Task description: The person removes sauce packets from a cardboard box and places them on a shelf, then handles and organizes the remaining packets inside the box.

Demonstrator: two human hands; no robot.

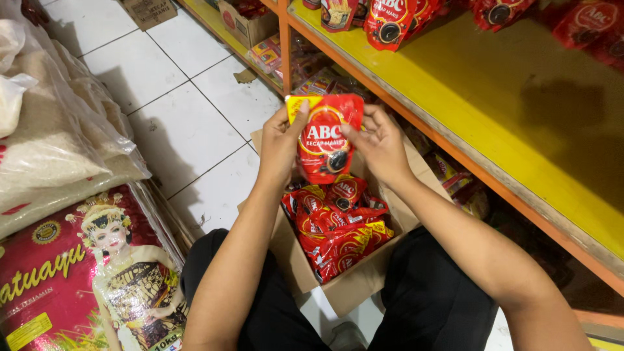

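Open brown cardboard box [354, 286] between the knees, stuffed with more red sauce pouches [338, 231]. Just above it, the left hand [281, 144] and right hand [379, 144] both pinch one glossy red plastic pouch with a yellow corner [325, 136], fingers closed on its edges. Further off, the yellow-topped shelf with orange frame [494, 110].

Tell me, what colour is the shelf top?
Yellow shelf top, orange edge; seen best in the head view.
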